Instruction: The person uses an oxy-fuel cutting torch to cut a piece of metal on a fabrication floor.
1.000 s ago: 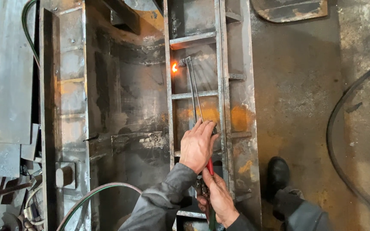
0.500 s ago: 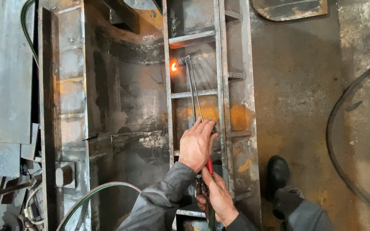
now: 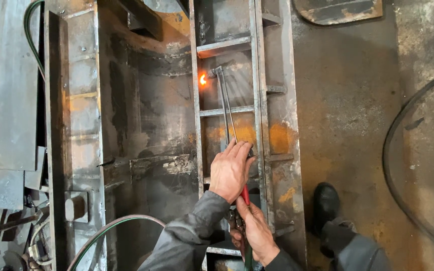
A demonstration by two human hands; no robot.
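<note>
My left hand (image 3: 231,169) grips the twin metal tubes of a long cutting torch (image 3: 225,108) near their lower end. My right hand (image 3: 255,232) holds the torch's red-handled rear part below that, close to my body. The torch tip points at the left upright of a ladder-like steel frame (image 3: 258,105), where a small orange glowing spot (image 3: 203,79) burns on the metal. Both grey sleeves come in from the bottom middle.
A large rusty steel structure (image 3: 71,125) with welded ribs lies to the left. A green hose (image 3: 111,226) curves at the bottom left, another (image 3: 32,30) at the top left. My black boot (image 3: 326,203) stands on the floor at the right, beside a dark curved hose (image 3: 398,150).
Both hands and the torch have stayed almost still. The glowing spot remains at the same place on the frame.
</note>
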